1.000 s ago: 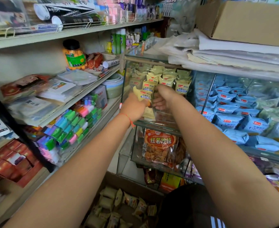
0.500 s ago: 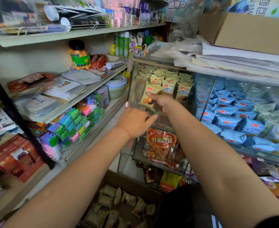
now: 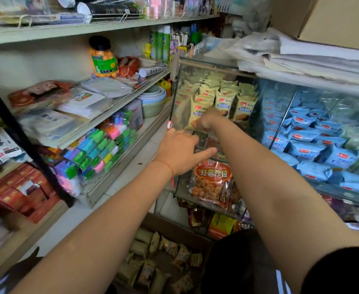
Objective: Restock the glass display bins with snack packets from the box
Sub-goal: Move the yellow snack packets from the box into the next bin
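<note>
Head view: a glass display bin (image 3: 175,94) stands at centre, its front pane facing the viewer, with rows of yellow snack packets (image 3: 225,102) standing upright inside it. The right hand (image 3: 208,120) reaches in at the front of this bin, its fingers curled round the lower edge of one yellow packet (image 3: 196,114) in the front row; the packet stands roughly upright, just left of its neighbours. The left hand (image 3: 179,152) hovers just below and in front of the bin with its fingers relaxed and spread, the index finger extended to the right, holding nothing; a thin red string (image 3: 167,165) circles its wrist. Directly below the bin, behind glass, an orange snack bag (image 3: 213,180) with red lettering leans against the pane. To the right of the bin, a neighbouring glass compartment holds a heap of blue packets (image 3: 314,149). Above the bin lies a stack of folded white sheets (image 3: 301,62), and a cardboard carton (image 3: 331,20) sits on top of that stack. Well below the bin, at the bottom of the view, an open box (image 3: 174,227) holds loose snack packets (image 3: 163,264) lying in disorder. To the left of the bin, store shelves (image 3: 102,26) carry a jar with a black lid (image 3: 102,57), flat wrapped stationery (image 3: 83,102) and packs of coloured blocks (image 3: 98,149).
</note>
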### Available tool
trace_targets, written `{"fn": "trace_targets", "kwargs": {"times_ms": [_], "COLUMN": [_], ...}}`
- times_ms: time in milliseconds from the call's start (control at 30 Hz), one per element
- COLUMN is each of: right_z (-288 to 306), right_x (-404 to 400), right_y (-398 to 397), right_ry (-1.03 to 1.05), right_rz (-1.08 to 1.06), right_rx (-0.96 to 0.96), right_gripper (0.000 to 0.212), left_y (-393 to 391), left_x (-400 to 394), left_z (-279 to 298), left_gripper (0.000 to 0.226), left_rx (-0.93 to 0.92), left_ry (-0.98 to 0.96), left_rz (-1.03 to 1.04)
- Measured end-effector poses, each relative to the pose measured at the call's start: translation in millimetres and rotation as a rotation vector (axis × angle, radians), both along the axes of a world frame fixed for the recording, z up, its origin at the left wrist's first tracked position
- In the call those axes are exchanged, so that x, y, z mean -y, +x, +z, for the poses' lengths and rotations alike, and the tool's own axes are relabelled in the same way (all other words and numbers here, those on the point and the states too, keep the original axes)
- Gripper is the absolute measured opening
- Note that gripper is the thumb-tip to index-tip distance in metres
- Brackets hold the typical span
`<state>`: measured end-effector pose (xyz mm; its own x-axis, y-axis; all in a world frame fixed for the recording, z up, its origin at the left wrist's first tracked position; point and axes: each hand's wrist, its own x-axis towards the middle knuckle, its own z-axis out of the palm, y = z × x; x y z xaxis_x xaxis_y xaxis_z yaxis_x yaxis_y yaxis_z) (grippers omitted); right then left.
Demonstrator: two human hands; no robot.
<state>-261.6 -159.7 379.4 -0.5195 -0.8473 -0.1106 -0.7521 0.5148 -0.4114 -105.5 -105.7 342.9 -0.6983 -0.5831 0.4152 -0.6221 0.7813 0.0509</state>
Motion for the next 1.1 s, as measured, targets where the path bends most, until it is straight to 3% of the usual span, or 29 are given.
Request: {"fn": "trace_targets", "kwargs": {"times_ms": [133, 333, 633, 800, 900, 1000, 1100], "right_z": [-10.7, -14.1, -11.1, 11.4, 21.3, 23.5, 11.1], "right_x": [0.5, -0.4, -7.4, -26.9, -51.0, -84.1, -126.1], "right_y": [-2.0, -4.7, -7.9, -0.1, 9.2, 29.5, 67.7], "right_ry": [-0.087, -0.231, -0.198, -0.122, -0.221, -0.614, -0.873], "right_rz": [-0.026, -0.062, -0.073, -0.05, -0.051, 0.016, 0.139], "right_rx": [-0.009, 0.106, 0.159, 0.084, 0.103, 0.043, -0.009], "right_gripper": [0.05, 0.074, 0.08, 0.092, 0.074, 0.021, 0.008], "left_y": [-0.6, -2.2, -1.9, -0.4, 2.1, 19.6, 45.2], "left_x": [1.6, 2.1, 0.9, -1.3, -1.7, -6.6, -13.1], "left_z": [-1.9, -4.0, 3.0, 11.0, 18.9, 27.8, 26.5], "left_gripper": [0.063, 0.058, 0.061, 0.07, 0.064, 0.025, 0.024], "left_rx": [-0.007, -0.012, 0.051, 0.11, 0.126, -0.233, -0.479], "left_ry": [-0.004, -0.007, 0.074, 0.149, 0.27, 0.151, 0.078], "left_rz": [-0.002, -0.007, 0.007, 0.009, -0.018, -0.037, 0.261]}}
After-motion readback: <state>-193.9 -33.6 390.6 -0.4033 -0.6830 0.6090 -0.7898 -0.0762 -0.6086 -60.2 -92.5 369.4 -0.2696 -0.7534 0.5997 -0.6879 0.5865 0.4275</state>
